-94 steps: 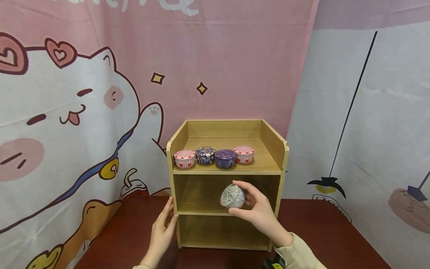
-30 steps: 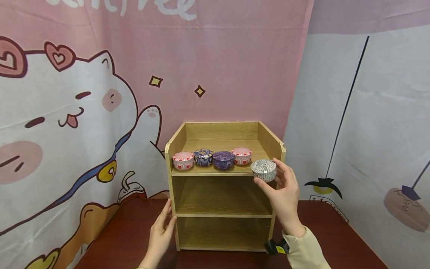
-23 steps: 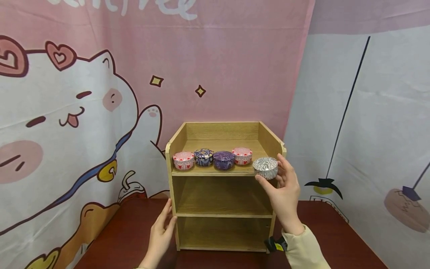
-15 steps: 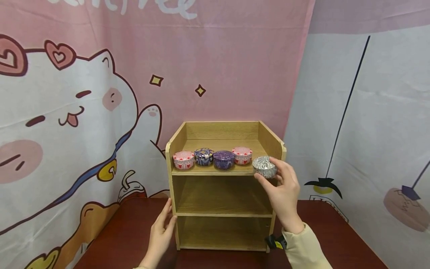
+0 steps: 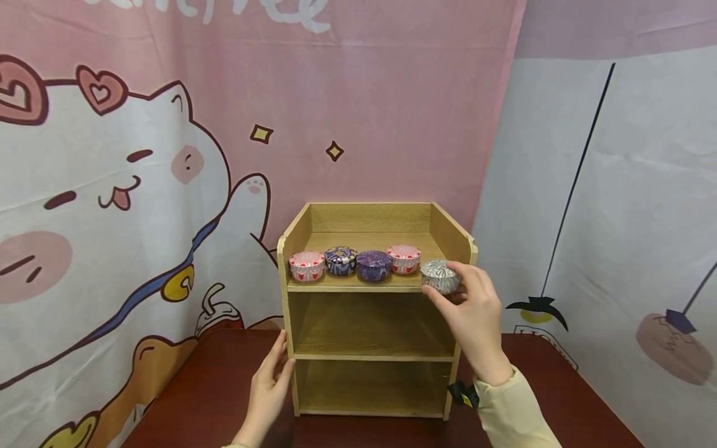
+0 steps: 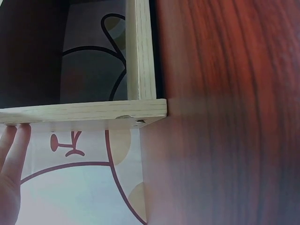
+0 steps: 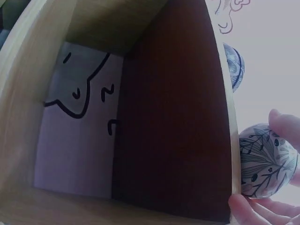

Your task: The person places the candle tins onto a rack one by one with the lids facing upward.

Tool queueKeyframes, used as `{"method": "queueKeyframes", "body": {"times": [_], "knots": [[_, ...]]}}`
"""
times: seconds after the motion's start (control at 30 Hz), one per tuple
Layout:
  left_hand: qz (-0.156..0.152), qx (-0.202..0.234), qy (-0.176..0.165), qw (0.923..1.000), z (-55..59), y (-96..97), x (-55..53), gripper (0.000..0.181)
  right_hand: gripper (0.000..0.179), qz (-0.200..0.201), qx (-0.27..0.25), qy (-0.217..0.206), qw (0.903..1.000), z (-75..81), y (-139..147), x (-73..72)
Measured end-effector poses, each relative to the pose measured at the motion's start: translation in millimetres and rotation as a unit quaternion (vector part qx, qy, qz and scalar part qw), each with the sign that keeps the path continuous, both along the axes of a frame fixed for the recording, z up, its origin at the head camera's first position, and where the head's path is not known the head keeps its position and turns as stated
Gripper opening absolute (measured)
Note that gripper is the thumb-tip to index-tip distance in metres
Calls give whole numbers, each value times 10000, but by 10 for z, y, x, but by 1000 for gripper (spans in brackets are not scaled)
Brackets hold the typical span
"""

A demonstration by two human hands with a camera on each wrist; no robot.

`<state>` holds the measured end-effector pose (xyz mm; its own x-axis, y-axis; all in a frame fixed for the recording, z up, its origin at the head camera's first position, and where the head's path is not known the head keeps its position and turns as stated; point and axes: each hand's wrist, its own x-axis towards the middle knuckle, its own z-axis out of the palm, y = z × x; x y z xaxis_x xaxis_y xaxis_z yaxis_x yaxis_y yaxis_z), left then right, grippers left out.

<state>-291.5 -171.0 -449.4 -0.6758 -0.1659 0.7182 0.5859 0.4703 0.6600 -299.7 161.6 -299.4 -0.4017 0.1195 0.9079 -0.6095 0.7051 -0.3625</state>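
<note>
My right hand pinches a round tin, white with a dark leaf pattern, between thumb and fingers. It is at the front right of the wooden shelf's top level. In the right wrist view the leaf-patterned tin sits right at the board's edge, thumb and fingers around it. To its left stand a pink tin, a purple tin, a navy patterned tin and another pink tin. Fingertips of my left hand touch the shelf's left side panel, fingers fairly straight.
Two lower compartments of the shelf face me. It stands on a dark red wooden table. Behind hangs a pink and white cartoon cloth. A black and yellow object is by my right sleeve.
The right hand has carried the leaf-patterned tin up and right, from in front of the middle compartment to the top level's right end. During the last second it shifts only slightly. The left hand stays put.
</note>
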Motion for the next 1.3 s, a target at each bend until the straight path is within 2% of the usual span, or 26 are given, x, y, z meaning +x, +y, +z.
{"method": "queueKeyframes", "body": {"times": [0.2,0.7,1.07,1.17,1.3], "knots": [[-40,-37,14,10000,-17,-6,9,59,55,-293,221,52,9993,2,11,19],[-3,-13,115,9999,31,18,15,59,57,-508,564,196,9969,76,48,19],[28,10,123,9999,34,33,24,59,60,-638,804,297,9943,57,85,-36],[40,-4,106,9999,-13,21,-9,59,57,-618,864,384,9936,54,97,-67],[52,20,102,9999,-178,-36,-134,61,49,-492,932,425,9935,53,108,-102]]}}
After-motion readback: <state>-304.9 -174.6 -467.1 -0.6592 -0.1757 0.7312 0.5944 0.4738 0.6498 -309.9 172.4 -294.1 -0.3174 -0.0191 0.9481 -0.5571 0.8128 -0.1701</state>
